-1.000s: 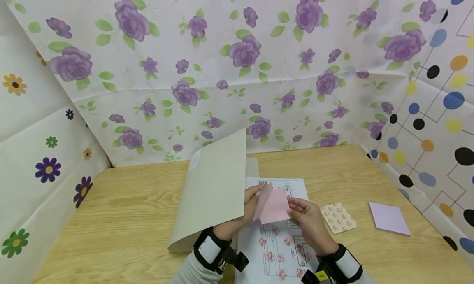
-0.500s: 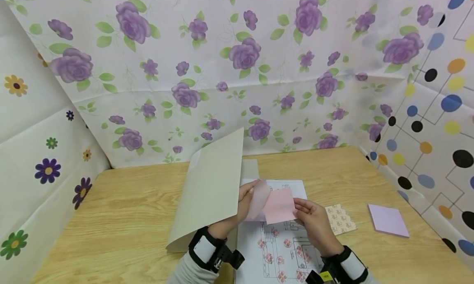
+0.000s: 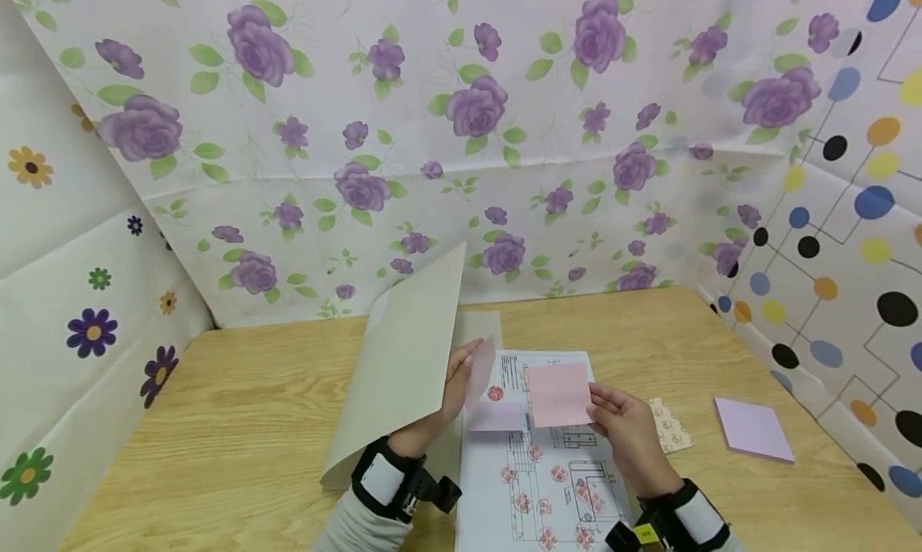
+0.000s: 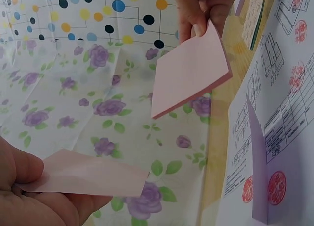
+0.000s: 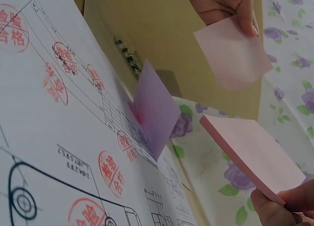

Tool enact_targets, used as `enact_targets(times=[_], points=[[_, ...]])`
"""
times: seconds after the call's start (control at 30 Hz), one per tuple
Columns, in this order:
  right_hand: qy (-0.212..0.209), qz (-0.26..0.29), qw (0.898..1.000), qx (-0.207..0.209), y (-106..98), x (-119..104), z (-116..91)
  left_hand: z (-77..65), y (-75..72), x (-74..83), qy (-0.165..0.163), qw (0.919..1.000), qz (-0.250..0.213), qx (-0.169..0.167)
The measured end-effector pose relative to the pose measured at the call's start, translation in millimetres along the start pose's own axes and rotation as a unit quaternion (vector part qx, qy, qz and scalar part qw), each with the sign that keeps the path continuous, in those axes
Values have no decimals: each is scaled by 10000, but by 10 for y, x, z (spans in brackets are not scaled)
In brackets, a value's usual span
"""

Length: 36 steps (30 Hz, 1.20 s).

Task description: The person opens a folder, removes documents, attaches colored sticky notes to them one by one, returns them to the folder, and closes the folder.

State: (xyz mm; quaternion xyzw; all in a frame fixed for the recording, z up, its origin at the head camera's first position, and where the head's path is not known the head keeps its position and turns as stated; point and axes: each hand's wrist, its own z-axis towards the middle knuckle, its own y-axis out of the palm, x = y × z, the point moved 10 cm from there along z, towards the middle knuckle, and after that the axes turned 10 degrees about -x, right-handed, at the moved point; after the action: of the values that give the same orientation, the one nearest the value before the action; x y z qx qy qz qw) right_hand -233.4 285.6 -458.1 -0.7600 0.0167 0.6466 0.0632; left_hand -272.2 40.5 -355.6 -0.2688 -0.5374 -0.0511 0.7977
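Observation:
My left hand (image 3: 448, 392) pinches a single pink sticky note (image 4: 93, 173) between thumb and fingers, beside the raised folder cover (image 3: 396, 360). My right hand (image 3: 630, 428) grips a thick pink sticky note pad (image 3: 559, 394) by its right edge, over the printed drawings (image 3: 497, 488). The note and the pad are apart. A purple sticky note (image 5: 156, 111) stands up from the top drawing sheet, between the two hands. Red round stamps dot the sheet. In the right wrist view, the folder's metal clip (image 5: 127, 57) shows near the sheets.
Right of my right hand lies a patterned card (image 3: 670, 428) with a wavy edge, partly covered by that hand. Farther right is a purple sticky note pad (image 3: 754, 429). The wooden table (image 3: 238, 424) meets floral sheeting (image 3: 432, 168) behind and dotted sheeting at the right.
The pink note has come away from the pad. My left hand has moved left with the note, my right hand slightly right with the pad, uncovering the purple note on the drawing.

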Motion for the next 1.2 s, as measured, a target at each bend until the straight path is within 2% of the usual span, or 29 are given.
enact_targets(times=[0.03,0.1,0.2,0.23,0.27,0.33,0.37,0.43,0.47,0.5,0.57,0.6,0.67,0.73,0.77,0.83,0.9,1.0,1.03,1.1,1.2], points=[[-3,3,10000,-1,-15,-3,3,17,-17,-79,-16,10000,-3,62],[-35,-17,10000,-10,-44,-19,4,71,-42,-337,35,9998,86,174],[-74,-23,10000,12,-101,-31,5,202,-65,-901,518,9968,427,422],[-68,-27,10000,35,-133,-28,7,224,-72,-1030,707,9950,497,495],[-41,-39,10000,70,-173,-19,10,223,-82,-1071,821,9933,619,522],[-7,-15,9999,152,-271,8,18,158,-118,-945,1172,9859,1006,651],[8,-14,9997,231,-334,20,22,109,-133,-789,1198,9844,1118,635],[25,12,9994,356,-462,52,38,-27,-180,-374,1376,9777,1413,720],[39,9,9990,440,-531,66,44,-85,-199,-178,1408,9748,1566,741],[4,43,9986,521,-602,76,50,-120,-204,-48,1372,9736,1669,739],[6,57,9973,738,-752,101,57,-142,-207,84,1221,9759,1662,712],[9,61,9963,854,-829,116,53,-153,-208,130,1255,9740,1735,745],[49,86,9939,1098,-987,152,38,-154,-208,123,1272,9708,1855,830],[142,7,9907,1351,-1146,192,15,-121,-184,-14,1326,9732,1706,781],[201,-36,9889,1475,-1228,215,1,-123,-178,-56,1479,9701,1735,830],[340,-138,9852,1672,-1386,263,-23,-63,-140,-286,1490,9758,1455,663],[470,-156,9815,1847,-1536,316,-38,-50,-115,-364,1562,9784,1254,515],[576,128,9767,2062,-1728,417,-48,-109,-124,-216,1850,9698,1456,637],[624,268,9748,2124,-1782,457,-48,-151,-136,-78,1864,9664,1624,706],[704,454,9707,2250,-1876,527,-54,-194,-147,96,1983,9593,1819,853],[846,544,9659,2385,-1991,613,-65,-213,-149,250,1866,9593,1905,925]])
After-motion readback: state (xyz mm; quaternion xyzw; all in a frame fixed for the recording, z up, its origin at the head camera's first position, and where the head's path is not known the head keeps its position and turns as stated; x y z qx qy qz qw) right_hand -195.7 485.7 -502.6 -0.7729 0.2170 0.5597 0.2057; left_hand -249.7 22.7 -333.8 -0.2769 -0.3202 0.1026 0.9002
